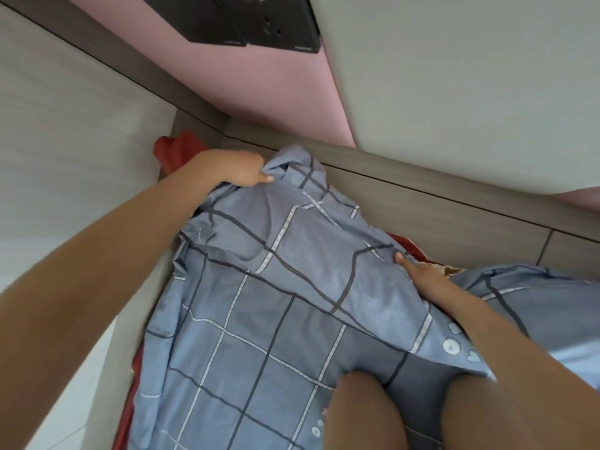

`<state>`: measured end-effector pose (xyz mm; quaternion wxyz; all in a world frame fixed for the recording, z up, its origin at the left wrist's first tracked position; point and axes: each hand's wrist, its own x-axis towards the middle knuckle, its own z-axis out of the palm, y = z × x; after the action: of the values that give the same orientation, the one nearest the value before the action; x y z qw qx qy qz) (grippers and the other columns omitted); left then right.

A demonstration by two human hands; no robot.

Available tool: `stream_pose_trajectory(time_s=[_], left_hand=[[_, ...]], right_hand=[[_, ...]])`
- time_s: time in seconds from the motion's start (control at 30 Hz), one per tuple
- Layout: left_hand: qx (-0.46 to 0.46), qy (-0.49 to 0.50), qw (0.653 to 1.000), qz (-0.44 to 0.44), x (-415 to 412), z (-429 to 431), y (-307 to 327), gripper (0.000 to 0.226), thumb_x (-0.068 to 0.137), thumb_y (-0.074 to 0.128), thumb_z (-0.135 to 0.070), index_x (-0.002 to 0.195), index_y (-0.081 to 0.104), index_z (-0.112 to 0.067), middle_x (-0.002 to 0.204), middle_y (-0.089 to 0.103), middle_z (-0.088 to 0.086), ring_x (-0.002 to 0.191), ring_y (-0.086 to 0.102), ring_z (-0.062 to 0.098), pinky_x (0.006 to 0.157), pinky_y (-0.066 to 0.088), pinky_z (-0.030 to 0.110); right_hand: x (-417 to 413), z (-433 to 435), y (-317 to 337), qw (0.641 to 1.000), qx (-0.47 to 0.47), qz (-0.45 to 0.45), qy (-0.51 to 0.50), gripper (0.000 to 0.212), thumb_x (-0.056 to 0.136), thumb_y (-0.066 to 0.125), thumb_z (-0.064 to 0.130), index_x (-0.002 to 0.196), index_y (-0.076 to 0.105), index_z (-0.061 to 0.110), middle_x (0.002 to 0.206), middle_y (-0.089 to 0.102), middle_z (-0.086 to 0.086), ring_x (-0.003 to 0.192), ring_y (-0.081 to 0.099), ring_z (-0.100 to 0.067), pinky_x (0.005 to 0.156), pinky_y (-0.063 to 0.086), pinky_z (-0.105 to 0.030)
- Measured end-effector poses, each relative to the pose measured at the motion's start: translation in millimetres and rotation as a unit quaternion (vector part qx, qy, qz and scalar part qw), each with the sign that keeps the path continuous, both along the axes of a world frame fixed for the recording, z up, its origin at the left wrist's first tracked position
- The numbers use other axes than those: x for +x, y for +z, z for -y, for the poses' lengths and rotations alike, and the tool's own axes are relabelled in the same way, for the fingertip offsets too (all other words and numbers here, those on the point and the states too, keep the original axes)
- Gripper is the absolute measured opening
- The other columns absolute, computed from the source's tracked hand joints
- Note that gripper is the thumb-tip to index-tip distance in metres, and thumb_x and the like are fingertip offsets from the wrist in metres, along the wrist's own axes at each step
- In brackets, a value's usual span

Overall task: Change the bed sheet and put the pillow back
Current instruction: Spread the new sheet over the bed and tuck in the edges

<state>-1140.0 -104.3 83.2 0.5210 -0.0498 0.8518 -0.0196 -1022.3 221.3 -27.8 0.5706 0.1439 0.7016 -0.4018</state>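
Kneeling on the bed, a person leans toward its head end with both arms stretched out over a blue-grey checked sheet (259, 319). The sheet lies rumpled across the mattress, printed with dark and pale lines and a few small pale heart and circle shapes near its right edge. Its upper part is folded back on itself, and one corner is bunched up at the far left corner of the bed.

The left hand (242, 170) is at that corner, fingers curled tight round the bunched cloth and gripping it just beside the wooden headboard (422, 203). The right hand (422, 271) is lower and to the right, at the edge of the folded-over part. Its thumb lies flat on top of the fold and its fingers are tucked under the cloth, so it holds the sheet there between thumb and fingers.

A red cloth (177, 149) shows under the blue-grey sheet in three places: at the far left corner behind the left hand, along the left edge of the bed, and just beyond the right hand. The two bare knees (367, 414) press down on the sheet at the bottom of the view.

Above the headboard are a pink wall panel (259, 92) and a pale grey padded panel (454, 92). Black socket plates (259, 24) sit at the top of the pink panel. A pale wood-grain board (65, 125) runs along the left side of the bed.
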Motion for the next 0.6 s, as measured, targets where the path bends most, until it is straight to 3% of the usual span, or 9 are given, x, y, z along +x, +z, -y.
stream_pose_trajectory(time_s=[0.07,0.17,0.2,0.3,0.37,0.43,0.5,0.6], left_hand=[[-0.038,0.016,0.998,0.046,15,3,-17,0.047,0.102,0.037,-0.037,0.110,0.058,0.004,0.106,0.059,0.020,0.082,0.051,0.026,0.073,0.036,0.030],[-0.060,0.058,0.995,0.055,54,20,-32,0.049,0.102,0.036,-0.036,0.118,0.056,0.005,0.123,0.057,0.023,0.098,0.054,0.030,0.077,0.036,0.029],[-0.054,0.083,0.994,0.040,69,24,-34,0.048,0.102,0.036,-0.035,0.119,0.056,0.005,0.125,0.056,0.023,0.100,0.054,0.029,0.076,0.034,0.027],[-0.030,0.157,0.987,-0.028,109,28,-36,0.041,0.103,0.035,-0.024,0.123,0.054,0.006,0.124,0.055,0.028,0.102,0.054,0.033,0.076,0.034,0.030],[-0.027,0.197,0.978,-0.070,126,31,-44,0.041,0.103,0.035,-0.022,0.124,0.052,0.008,0.121,0.056,0.032,0.107,0.055,0.038,0.082,0.037,0.032],[-0.019,0.222,0.970,-0.097,133,35,-53,0.041,0.103,0.036,-0.021,0.124,0.052,0.010,0.119,0.057,0.034,0.106,0.056,0.040,0.084,0.040,0.034],[-0.014,0.241,0.964,-0.109,134,38,-58,0.040,0.102,0.038,-0.021,0.123,0.052,0.011,0.117,0.057,0.034,0.104,0.056,0.041,0.084,0.040,0.035],[-0.001,0.293,0.948,-0.125,138,46,-66,0.040,0.102,0.040,-0.022,0.120,0.054,0.010,0.117,0.058,0.033,0.104,0.056,0.041,0.085,0.041,0.035]], right_hand=[[3,-4,2,0.999,0.007,0.012,0.032,0.063,0.092,0.044,0.057,0.136,0.049,0.011,0.138,0.051,-0.013,0.124,0.049,-0.029,0.103,0.034,-0.031],[0,-12,3,0.996,-0.013,0.005,0.083,0.043,0.083,0.065,0.051,0.105,0.064,0.014,0.109,0.067,-0.003,0.097,0.063,-0.020,0.094,0.048,-0.035],[-4,-13,6,0.995,-0.039,0.000,0.091,0.045,0.076,0.071,0.051,0.102,0.066,0.015,0.103,0.070,-0.002,0.093,0.065,-0.018,0.093,0.050,-0.037],[-25,-12,5,0.993,-0.087,0.005,0.083,0.078,0.049,0.082,0.062,0.111,0.066,0.018,0.104,0.071,0.002,0.096,0.067,-0.015,0.094,0.049,-0.033],[-40,-4,0,0.990,-0.055,-0.049,0.120,0.061,0.061,0.085,0.043,0.109,0.061,0.013,0.103,0.068,0.003,0.095,0.063,-0.015,0.086,0.048,-0.027],[-54,2,-8,0.976,0.009,-0.164,0.141,0.042,0.074,0.080,0.027,0.104,0.054,0.014,0.099,0.064,-0.004,0.093,0.061,-0.023,0.075,0.043,-0.028],[-68,6,-15,0.957,0.038,-0.255,0.130,0.035,0.084,0.070,0.016,0.112,0.050,0.010,0.104,0.060,-0.011,0.101,0.058,-0.029,0.075,0.039,-0.029],[-90,23,-19,0.927,0.006,-0.357,0.115,0.029,0.089,0.052,-0.002,0.117,0.051,0.005,0.112,0.056,-0.013,0.108,0.053,-0.032,0.081,0.037,-0.028]])
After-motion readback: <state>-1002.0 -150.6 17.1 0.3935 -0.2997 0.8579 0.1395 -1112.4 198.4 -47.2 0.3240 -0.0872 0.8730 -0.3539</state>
